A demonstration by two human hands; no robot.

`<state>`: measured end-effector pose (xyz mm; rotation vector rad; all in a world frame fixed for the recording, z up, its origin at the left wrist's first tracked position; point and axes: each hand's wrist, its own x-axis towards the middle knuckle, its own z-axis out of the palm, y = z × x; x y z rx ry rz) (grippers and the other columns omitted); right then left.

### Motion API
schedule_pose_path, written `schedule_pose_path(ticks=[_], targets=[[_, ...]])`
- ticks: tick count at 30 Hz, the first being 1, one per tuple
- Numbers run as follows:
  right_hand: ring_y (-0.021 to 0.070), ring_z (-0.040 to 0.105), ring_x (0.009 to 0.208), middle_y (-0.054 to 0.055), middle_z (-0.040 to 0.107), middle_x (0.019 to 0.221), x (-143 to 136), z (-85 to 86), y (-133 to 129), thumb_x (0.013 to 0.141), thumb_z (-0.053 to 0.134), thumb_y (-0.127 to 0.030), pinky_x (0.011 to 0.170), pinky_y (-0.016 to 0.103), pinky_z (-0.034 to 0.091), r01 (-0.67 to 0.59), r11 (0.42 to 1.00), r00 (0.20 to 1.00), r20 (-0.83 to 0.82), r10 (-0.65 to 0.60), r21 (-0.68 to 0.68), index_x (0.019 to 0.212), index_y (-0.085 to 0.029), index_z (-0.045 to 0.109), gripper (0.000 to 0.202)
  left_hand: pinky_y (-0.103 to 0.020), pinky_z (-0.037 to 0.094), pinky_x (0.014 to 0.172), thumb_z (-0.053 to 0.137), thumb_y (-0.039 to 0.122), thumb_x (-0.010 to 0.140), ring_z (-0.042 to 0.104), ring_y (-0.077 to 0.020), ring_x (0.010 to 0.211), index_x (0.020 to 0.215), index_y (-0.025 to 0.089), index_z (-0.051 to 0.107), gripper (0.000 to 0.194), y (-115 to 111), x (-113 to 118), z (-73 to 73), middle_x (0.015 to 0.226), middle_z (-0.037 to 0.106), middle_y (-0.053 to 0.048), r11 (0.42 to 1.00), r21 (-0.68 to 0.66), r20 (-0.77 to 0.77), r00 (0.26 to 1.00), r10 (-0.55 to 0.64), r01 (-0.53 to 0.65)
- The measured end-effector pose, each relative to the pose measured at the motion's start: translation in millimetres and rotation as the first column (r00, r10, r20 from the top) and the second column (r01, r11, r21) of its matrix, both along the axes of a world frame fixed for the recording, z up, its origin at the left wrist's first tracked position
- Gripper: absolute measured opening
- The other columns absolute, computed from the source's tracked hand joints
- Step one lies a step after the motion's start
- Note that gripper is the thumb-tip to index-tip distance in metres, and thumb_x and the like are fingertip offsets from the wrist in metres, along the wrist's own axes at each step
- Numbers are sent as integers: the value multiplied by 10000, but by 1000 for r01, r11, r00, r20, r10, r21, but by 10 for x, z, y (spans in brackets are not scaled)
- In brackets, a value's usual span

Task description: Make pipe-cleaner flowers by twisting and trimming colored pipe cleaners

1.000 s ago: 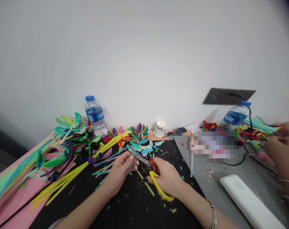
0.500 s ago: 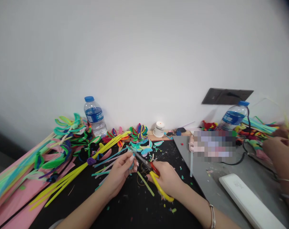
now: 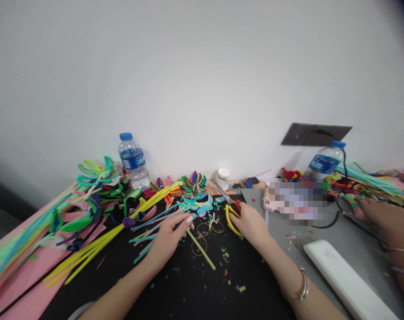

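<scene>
My right hand (image 3: 253,222) is closed on scissors (image 3: 233,215) with red and yellow handles. Their blades point away and left, towards a small white round object (image 3: 223,179) by the wall. My left hand (image 3: 173,233) pinches thumb and fingers together over the black mat; what lies between them is hidden. At its fingertips is the upper end of a yellow-green pipe cleaner (image 3: 203,253), which slants down to the right. Just beyond the left hand lies a light-blue pipe-cleaner flower (image 3: 197,203). Several loose blue and lilac pipe cleaners (image 3: 148,231) are beside and partly under that hand.
Yellow pipe cleaners (image 3: 98,246) and pipe-cleaner flowers (image 3: 95,173) crowd the left. Two water bottles (image 3: 133,160) stand by the wall. Rubber bands (image 3: 199,246) and scraps dot the mat. At right are a white slab-like object (image 3: 347,275) and another person's hand (image 3: 377,211).
The scissors and my right hand have moved away from my left hand, to the right. My left hand has shifted slightly. The other person's hand has lowered to the table.
</scene>
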<state>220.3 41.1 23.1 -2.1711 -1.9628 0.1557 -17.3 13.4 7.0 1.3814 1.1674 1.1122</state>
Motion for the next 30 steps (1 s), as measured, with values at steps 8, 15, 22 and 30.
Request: schedule_pose_path(ticks=[8, 15, 22, 30], targets=[[216, 551, 873, 101, 580, 917, 15, 20, -12, 835, 526, -248, 757, 299, 389, -160, 942, 971, -127, 205, 294, 841, -151, 554, 102, -322, 379, 860, 515, 340, 847, 542, -222, 863, 885, 219, 714, 236, -37, 12, 64, 872, 648, -38, 993, 100, -113, 992, -50, 61], [108, 437, 557, -43, 460, 606, -389, 7, -331, 870, 487, -278, 535, 213, 300, -573, 802, 716, -373, 590, 167, 677, -189, 448, 216, -325, 379, 915, 544, 221, 823, 546, -226, 1001, 1089, 229, 613, 275, -131, 136, 7, 1046, 629, -66, 973, 112, -147, 971, -186, 203], [91, 357, 510, -53, 355, 565, -406, -88, -310, 898, 379, -178, 512, 222, 262, -491, 825, 717, -409, 564, 279, 606, -186, 377, 291, -254, 439, 611, 483, 318, 865, 561, -152, 625, 929, 176, 591, 190, -86, 130, -23, 765, 636, -24, 979, -12, -74, 976, -205, 205], [93, 356, 505, -59, 356, 548, -430, -85, -327, 872, 417, -225, 504, 210, 272, -458, 853, 682, -518, 517, 250, 640, -188, 416, 235, -227, 372, 520, 461, 388, 868, 473, -113, 475, 641, 165, 552, 331, -91, 121, 8, 568, 547, 16, 982, 9, -150, 971, -186, 190]])
